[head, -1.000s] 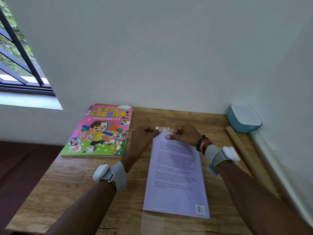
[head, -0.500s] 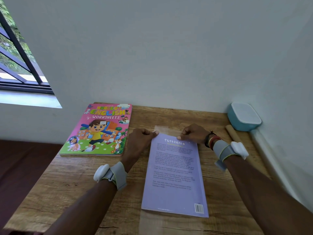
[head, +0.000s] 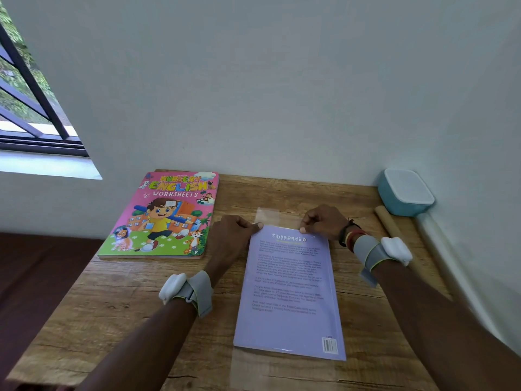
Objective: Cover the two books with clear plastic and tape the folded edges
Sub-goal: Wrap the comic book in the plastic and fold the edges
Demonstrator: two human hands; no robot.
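Note:
A lilac book [head: 290, 292] lies back cover up on the wooden table [head: 112, 306], on a clear plastic sheet [head: 270, 215] that sticks out past its far and near ends. My left hand [head: 234, 235] pinches the book's far left corner. My right hand [head: 324, 221] pinches the far edge near the right corner. A pink worksheet book [head: 166, 215] lies flat to the left, apart from both hands.
A teal box with a white lid [head: 406, 193] stands in the far right corner by the wall. A brown roll [head: 394, 232] lies along the table's right side. A barred window [head: 31, 88] is at the left.
Both hands moved apart from the middle of the book's far edge to its two corners. The flap of plastic beyond the far edge now shows between them.

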